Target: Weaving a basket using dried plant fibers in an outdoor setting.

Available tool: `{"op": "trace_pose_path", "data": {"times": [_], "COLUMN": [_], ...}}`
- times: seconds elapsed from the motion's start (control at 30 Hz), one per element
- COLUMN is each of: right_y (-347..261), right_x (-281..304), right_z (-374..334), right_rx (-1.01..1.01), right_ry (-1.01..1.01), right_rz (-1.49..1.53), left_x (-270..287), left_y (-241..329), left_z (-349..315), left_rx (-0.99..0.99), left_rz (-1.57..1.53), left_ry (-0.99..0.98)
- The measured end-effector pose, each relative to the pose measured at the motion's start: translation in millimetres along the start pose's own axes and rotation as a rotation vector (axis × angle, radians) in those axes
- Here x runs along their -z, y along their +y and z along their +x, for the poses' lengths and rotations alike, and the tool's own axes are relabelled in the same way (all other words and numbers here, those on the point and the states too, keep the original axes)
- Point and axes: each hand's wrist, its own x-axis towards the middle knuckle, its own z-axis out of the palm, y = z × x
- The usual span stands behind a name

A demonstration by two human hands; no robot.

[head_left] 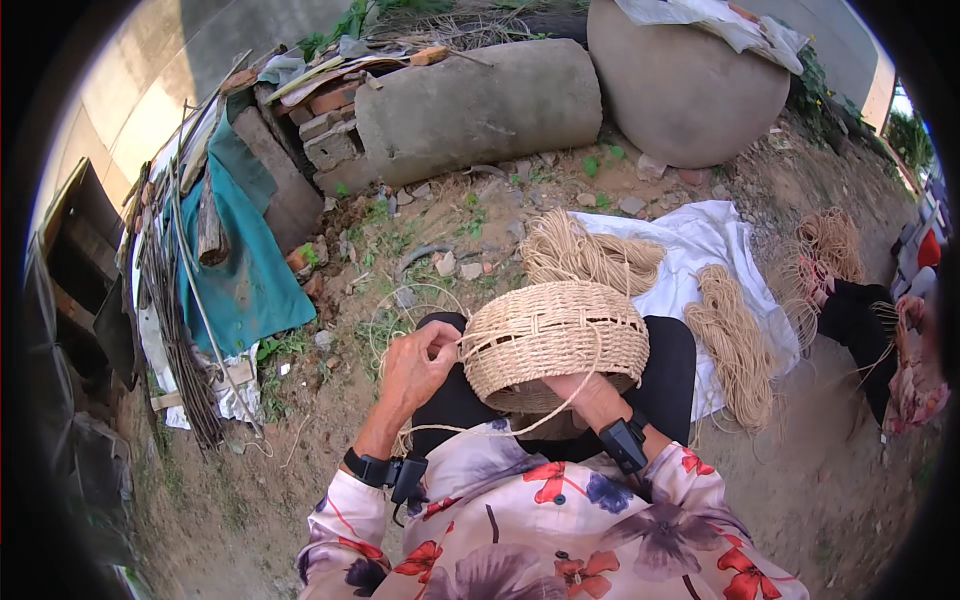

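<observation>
A round woven basket [550, 335] of pale straw cord rests on its side across my lap, its opening toward me. A row of gaps runs around its wall. At its left side, my left hand [418, 368] is closed, thumb and fingers pinching a strand of cord next to the weave. My right hand [588, 398] reaches into the basket's opening from below, its fingers hidden by the wall. A loose cord [597, 355] hangs over the front of the basket, passes by my right hand and trails left across my lap.
Skeins of straw cord [585, 252] lie on a white sheet [690, 240] ahead and right. At the far right a co-worker's hand [910, 312] shows beside more cord. Concrete cylinder [480, 110], round grey vessel [690, 90], teal cloth [240, 270] and bundled sticks [180, 330] surround the dirt ground.
</observation>
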Motion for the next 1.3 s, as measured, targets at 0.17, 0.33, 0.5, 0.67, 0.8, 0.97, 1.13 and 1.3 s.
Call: {"op": "trace_pose_path", "data": {"times": [0.17, 0.33, 0.5, 0.67, 0.8, 0.97, 1.13, 1.3], "right_y": [-28.6, -41.1, -40.3, -33.1, -18.3, -5.4, -13.5, -16.5], "right_x": [-21.4, -29.8, -27.0, -21.0, -12.0, -7.7, -8.0, -10.7], "right_z": [-2.1, -6.8, -7.8, -6.3, -5.1, -7.2, -8.6, -15.9], "right_rx": [-0.233, -0.35, -0.362, -0.361, -0.344, -0.316, -0.352, -0.351], "right_ry": [-0.093, -0.027, -0.016, -0.044, -0.156, -0.157, -0.178, 0.033], "right_rz": [0.915, 0.724, 0.707, 0.728, 0.718, 0.702, 0.73, 0.823], "left_x": [-16.4, -23.1, -20.5, -9.5, -5.2, -11.7, -12.7, 23.5], "left_y": [26.4, 46.3, 47.3, 44.5, 48.7, 47.8, 15.8, -31.5], "left_z": [16.6, 25.9, 28.6, 46.4, 65.9, 63.2, 34.5, -10.8], "left_rx": [-0.382, -0.414, -0.552, -0.39, -0.34, -0.543, -0.561, -0.152], "left_rz": [0.079, 0.203, 0.327, 0.111, 0.154, 0.436, 0.384, 0.426], "left_ry": [-0.013, -0.046, -0.041, -0.314, -0.531, -0.353, -0.173, 0.022]}}
